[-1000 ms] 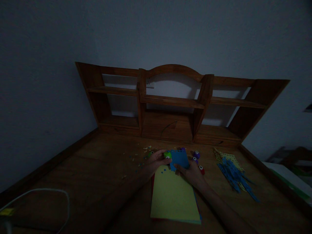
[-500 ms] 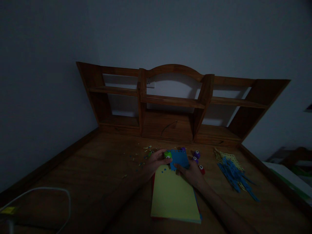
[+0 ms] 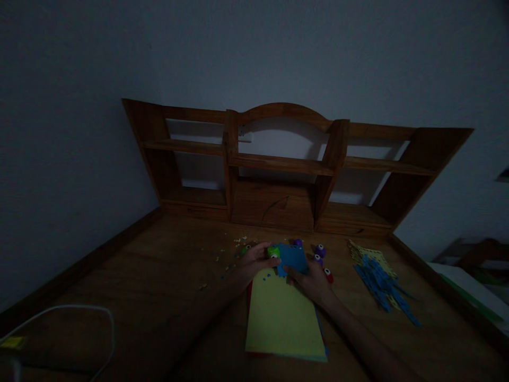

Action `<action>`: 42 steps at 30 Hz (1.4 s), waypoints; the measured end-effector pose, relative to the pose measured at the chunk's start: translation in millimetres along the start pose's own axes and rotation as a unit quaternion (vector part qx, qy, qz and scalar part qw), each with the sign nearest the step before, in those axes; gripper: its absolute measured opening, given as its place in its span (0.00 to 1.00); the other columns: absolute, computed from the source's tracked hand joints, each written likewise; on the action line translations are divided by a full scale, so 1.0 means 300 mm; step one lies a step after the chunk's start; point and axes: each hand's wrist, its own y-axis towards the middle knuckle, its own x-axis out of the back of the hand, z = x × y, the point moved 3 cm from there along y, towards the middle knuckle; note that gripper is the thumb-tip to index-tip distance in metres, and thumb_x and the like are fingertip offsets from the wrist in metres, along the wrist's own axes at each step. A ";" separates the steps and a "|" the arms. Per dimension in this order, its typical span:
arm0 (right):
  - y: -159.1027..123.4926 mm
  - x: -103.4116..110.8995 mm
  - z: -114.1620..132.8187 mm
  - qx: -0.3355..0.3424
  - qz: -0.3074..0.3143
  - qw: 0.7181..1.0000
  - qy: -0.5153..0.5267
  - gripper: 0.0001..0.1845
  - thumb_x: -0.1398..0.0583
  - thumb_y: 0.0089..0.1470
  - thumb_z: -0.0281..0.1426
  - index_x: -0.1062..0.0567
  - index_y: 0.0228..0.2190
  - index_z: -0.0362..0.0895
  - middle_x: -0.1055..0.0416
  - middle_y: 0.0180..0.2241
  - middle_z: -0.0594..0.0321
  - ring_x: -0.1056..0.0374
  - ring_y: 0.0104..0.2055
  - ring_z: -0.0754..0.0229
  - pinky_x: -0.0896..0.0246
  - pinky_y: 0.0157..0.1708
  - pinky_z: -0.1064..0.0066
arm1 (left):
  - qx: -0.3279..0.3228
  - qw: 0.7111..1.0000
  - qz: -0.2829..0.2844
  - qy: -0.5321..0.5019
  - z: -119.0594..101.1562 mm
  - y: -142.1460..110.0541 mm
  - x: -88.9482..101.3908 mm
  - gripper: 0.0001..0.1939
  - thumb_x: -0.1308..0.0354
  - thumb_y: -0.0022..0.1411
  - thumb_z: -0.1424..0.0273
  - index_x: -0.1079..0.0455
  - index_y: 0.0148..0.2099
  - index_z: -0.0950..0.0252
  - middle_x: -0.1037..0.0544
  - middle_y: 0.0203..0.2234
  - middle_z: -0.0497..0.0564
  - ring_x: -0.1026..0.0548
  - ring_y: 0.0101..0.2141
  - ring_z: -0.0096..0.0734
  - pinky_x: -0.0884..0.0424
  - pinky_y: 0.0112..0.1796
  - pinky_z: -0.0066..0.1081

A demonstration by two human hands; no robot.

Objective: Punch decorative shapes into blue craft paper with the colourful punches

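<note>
My left hand is closed around a small green craft punch with a white eye-like spot. The punch sits at the left edge of a piece of blue paper that has small notches along its edges. My right hand pinches that paper at its lower right, thumb on top. Below the hands lies a stack of coloured paper, a yellow sheet uppermost, with a few small blue cut-outs on it.
Right of my hands stand purple punches and a red punch. Another green punch is behind my left hand. Tiny paper bits scatter leftward. Cut blue strips lie right, and a wooden shelf at the back.
Both hands keep their hold on the punch and the blue paper, almost in the same place. The view has shifted very slightly.
</note>
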 end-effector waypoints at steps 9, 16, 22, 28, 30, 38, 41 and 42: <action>-0.004 0.001 0.010 0.001 0.005 1.000 -0.006 0.19 0.42 0.53 0.42 0.26 0.19 0.40 0.26 0.20 0.61 0.31 0.22 0.60 0.39 0.25 0.73 | 0.010 1.000 -0.004 0.028 -0.002 0.002 0.009 0.31 0.28 0.42 0.70 0.33 0.50 0.68 0.26 0.45 0.59 0.27 0.44 0.42 0.32 0.44 0.34; -0.007 0.000 0.021 0.005 0.005 1.000 -0.010 0.18 0.42 0.53 0.40 0.27 0.19 0.41 0.26 0.20 0.61 0.32 0.22 0.61 0.40 0.24 0.74 | 0.002 1.000 0.005 0.029 -0.005 -0.006 0.009 0.30 0.29 0.45 0.70 0.34 0.51 0.68 0.26 0.45 0.58 0.28 0.45 0.41 0.33 0.45 0.35; -0.008 -0.002 0.020 0.010 0.003 1.000 -0.013 0.17 0.42 0.53 0.38 0.27 0.20 0.41 0.26 0.21 0.61 0.32 0.22 0.61 0.40 0.25 0.74 | 0.004 0.999 0.004 0.038 -0.016 -0.013 0.005 0.29 0.29 0.45 0.68 0.33 0.49 0.68 0.25 0.43 0.57 0.27 0.43 0.41 0.32 0.43 0.33; -0.010 -0.004 0.022 0.006 0.009 1.000 -0.009 0.17 0.42 0.53 0.38 0.27 0.20 0.41 0.26 0.20 0.61 0.32 0.22 0.61 0.40 0.24 0.74 | 0.029 0.999 -0.002 0.036 -0.020 -0.014 0.008 0.30 0.28 0.43 0.66 0.32 0.49 0.69 0.25 0.43 0.58 0.27 0.43 0.43 0.32 0.43 0.34; -0.010 -0.006 0.021 0.006 0.008 1.000 -0.012 0.17 0.41 0.53 0.38 0.27 0.19 0.41 0.27 0.20 0.62 0.32 0.22 0.61 0.40 0.23 0.74 | 0.036 0.999 -0.010 0.029 -0.014 -0.011 0.014 0.31 0.28 0.43 0.66 0.31 0.49 0.68 0.25 0.43 0.59 0.27 0.42 0.43 0.32 0.43 0.35; -0.016 -0.008 0.027 0.013 0.006 1.000 -0.020 0.17 0.42 0.53 0.39 0.28 0.19 0.41 0.27 0.20 0.61 0.32 0.22 0.61 0.40 0.24 0.73 | 0.034 0.998 -0.009 0.045 -0.020 -0.011 0.014 0.30 0.27 0.41 0.65 0.30 0.48 0.68 0.25 0.41 0.57 0.27 0.42 0.43 0.33 0.43 0.35; -0.017 -0.008 0.027 0.016 0.009 1.000 -0.023 0.17 0.42 0.53 0.38 0.28 0.19 0.42 0.27 0.20 0.61 0.32 0.23 0.60 0.40 0.25 0.73 | 0.036 0.998 -0.009 0.041 -0.021 -0.013 0.010 0.28 0.28 0.41 0.64 0.30 0.45 0.68 0.25 0.40 0.56 0.27 0.41 0.42 0.33 0.42 0.34; -0.017 -0.008 0.027 0.015 0.010 1.000 -0.023 0.17 0.42 0.53 0.38 0.28 0.19 0.42 0.27 0.20 0.61 0.32 0.23 0.60 0.40 0.25 0.73 | 0.034 0.999 -0.006 0.038 -0.020 -0.013 0.009 0.28 0.28 0.42 0.65 0.30 0.45 0.68 0.25 0.40 0.56 0.27 0.40 0.41 0.33 0.42 0.33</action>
